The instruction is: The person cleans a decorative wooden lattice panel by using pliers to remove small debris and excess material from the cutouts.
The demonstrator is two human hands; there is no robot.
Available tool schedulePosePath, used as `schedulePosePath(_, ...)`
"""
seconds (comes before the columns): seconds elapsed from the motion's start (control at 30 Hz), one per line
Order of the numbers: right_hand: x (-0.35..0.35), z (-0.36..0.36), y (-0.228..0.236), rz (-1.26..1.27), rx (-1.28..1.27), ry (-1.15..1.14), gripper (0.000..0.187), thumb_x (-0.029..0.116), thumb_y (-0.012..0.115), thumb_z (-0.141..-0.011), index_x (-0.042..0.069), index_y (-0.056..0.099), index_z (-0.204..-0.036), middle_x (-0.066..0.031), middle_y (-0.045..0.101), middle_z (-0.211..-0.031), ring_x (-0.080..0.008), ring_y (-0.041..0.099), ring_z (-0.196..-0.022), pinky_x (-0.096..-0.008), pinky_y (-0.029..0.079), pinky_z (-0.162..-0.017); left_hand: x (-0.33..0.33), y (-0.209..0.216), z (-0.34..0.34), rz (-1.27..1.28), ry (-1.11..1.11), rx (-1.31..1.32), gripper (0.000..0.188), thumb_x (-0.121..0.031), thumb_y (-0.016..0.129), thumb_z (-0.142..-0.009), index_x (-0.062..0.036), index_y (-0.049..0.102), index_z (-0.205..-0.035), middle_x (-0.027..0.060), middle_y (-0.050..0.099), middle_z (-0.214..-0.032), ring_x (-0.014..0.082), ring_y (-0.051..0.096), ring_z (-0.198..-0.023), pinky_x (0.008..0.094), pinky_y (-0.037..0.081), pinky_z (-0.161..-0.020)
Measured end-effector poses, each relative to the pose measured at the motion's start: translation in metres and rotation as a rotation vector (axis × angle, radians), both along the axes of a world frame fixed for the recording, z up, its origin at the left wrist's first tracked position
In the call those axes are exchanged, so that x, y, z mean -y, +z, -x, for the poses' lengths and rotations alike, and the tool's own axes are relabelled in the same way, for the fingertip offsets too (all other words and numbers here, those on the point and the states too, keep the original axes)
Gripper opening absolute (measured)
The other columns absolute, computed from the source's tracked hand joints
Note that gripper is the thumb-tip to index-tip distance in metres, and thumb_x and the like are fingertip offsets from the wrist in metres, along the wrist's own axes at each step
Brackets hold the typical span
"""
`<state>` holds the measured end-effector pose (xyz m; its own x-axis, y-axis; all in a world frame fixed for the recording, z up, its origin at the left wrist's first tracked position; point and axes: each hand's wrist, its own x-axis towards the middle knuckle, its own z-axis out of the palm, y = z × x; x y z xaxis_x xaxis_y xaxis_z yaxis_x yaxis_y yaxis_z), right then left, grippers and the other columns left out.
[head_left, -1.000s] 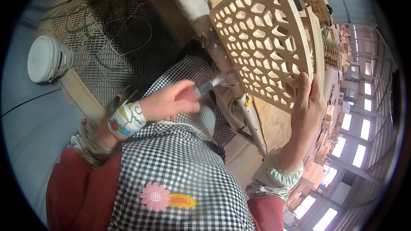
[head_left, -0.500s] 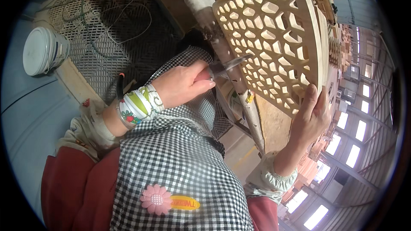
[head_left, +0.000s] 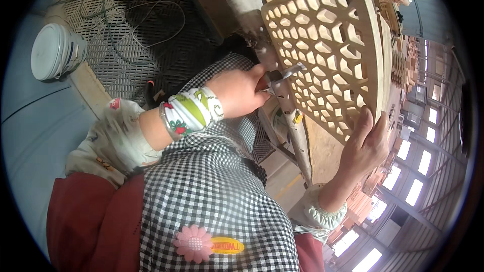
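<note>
Woodworking workshop. Evidence: pale lattice-cut wooden panel (head_left: 326, 52) gripped by the right hand (head_left: 364, 140); stacked light-brown timber pieces (head_left: 399, 73) beyond that hand; rectangular windows (head_left: 425, 162) in a grey metal-framed wall (head_left: 439, 194) farther right.

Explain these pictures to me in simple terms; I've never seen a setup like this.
There is no machine here, just a person's two bare hands. The view comes from a wide fisheye camera worn on the head, looking down, so straight edges bend. The left hand grips a metal-bladed tool, its tip over the small holes of a pale wooden panel; whether it touches is hard to tell. The right hand holds the panel's lower edge. The panel is tilted over a wooden worktop. Nearest the camera is a checked apron.
</note>
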<state>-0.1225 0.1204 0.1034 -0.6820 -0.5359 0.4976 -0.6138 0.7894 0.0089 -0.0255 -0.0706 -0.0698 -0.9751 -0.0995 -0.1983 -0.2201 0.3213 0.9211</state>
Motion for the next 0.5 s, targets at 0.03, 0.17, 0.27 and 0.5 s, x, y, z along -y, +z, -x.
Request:
schedulePosePath(0.03, -0.002, 0.003, -0.001, -0.005, -0.001, -0.008, 0.022, 0.024, 0.063, -0.105, 0.003, 0.068, -0.1, -0.0096, 0.075, -0.074, -0.0207, 0.074, -0.062, -0.0325, 0.052, -0.055, 0.0, -0.001, -0.006, 0.02, -0.002, 0.023, 0.04, -0.034, 0.063, -0.097, 0.0009, 0.052, -0.112, 0.0236, 0.073, -0.091, 0.0433, 0.072, -0.084, 0.0507, 0.058, -0.075)
schedulePosePath(0.17, -0.002, 0.002, 0.001, 0.04, 0.109, -0.025, 0.022, 0.023, 0.062, -0.106, 0.003, 0.068, -0.1, -0.009, 0.075, -0.074, -0.0209, 0.076, -0.067, -0.0323, 0.054, -0.058, 0.012, -0.003, -0.04, 0.049, 0.015, 0.053, 0.04, -0.037, 0.064, -0.096, -0.0004, 0.053, -0.11, 0.0235, 0.073, -0.086, 0.0449, 0.072, -0.08, 0.0529, 0.058, -0.071)
schedulePosePath(0.27, 0.0, 0.0, 0.001, 0.041, 0.122, -0.043, 0.023, 0.024, 0.06, -0.107, 0.003, 0.068, -0.1, -0.0082, 0.075, -0.074, -0.02, 0.077, -0.068, -0.0315, 0.055, -0.059, 0.012, -0.002, -0.039, 0.155, 0.081, 0.024, 0.04, -0.038, 0.064, -0.096, -0.0022, 0.054, -0.111, 0.0224, 0.073, -0.087, 0.0442, 0.072, -0.08, 0.0548, 0.058, -0.073)
schedulePosePath(0.5, 0.003, 0.001, 0.003, 0.045, 0.141, -0.065, 0.025, 0.024, 0.06, -0.106, 0.001, 0.071, -0.104, -0.0089, 0.077, -0.077, -0.016, 0.077, -0.07, -0.0284, 0.056, -0.059, 0.004, -0.007, -0.013, 0.452, 0.099, -0.102, 0.031, -0.028, 0.064, -0.094, -0.0036, 0.055, -0.112, 0.0191, 0.072, -0.077, 0.0391, 0.074, -0.073, 0.0501, 0.06, -0.063)
